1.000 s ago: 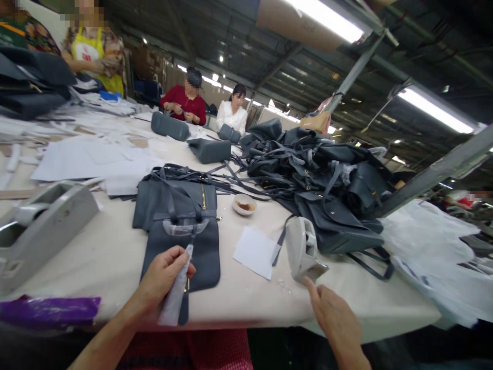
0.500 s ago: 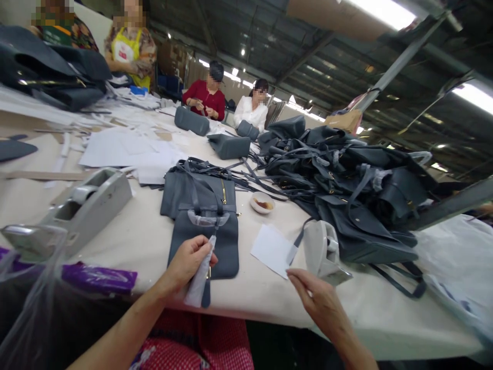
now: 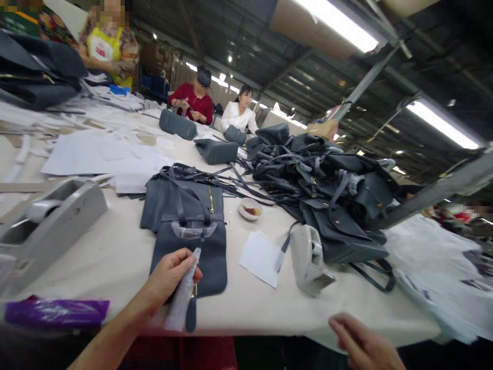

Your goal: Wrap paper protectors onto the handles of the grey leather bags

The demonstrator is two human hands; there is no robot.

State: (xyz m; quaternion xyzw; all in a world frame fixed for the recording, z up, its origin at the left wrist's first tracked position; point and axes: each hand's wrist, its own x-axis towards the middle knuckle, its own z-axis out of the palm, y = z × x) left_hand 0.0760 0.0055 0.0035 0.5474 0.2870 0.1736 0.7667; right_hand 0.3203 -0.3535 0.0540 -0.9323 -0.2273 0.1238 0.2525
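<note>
Dark blue-grey bag (image 3: 215,262): lying flat on pale table (image 3: 269,308), toward 8 o'clock from view centre; used as hub for the clock positions below.
Handle film (image 3: 192,231): clear, sheathing the handle's arch; judged done.
White wrap (image 3: 181,303): laid along a strap at the bag's 6 o'clock; judged part-done, with no fastening visible.
Strap tab (image 3: 191,316): bare beside the wrap's lower end; judged left uncovered so far.
Left hand (image 3: 169,275): at 6 to 7 o'clock, pinching the wrap's upper part between thumb and fingers.
Right hand (image 3: 364,341): at 4 o'clock, blurred, loosely curled near the table edge; cannot tell whether anything thin is held.
White paper (image 3: 262,259): flat, between 3 and 4 o'clock.
Tape dispenser (image 3: 304,257): just past 3 o'clock, beside the paper.
Bag pile (image 3: 319,190): heaped between 2 and 3 o'clock; some film-covered handles visible.
Change, half a second: right hand moved from the paper's corner toward 5 o'clock, now apart from paper and dispenser; left pinch unchanged.
</note>
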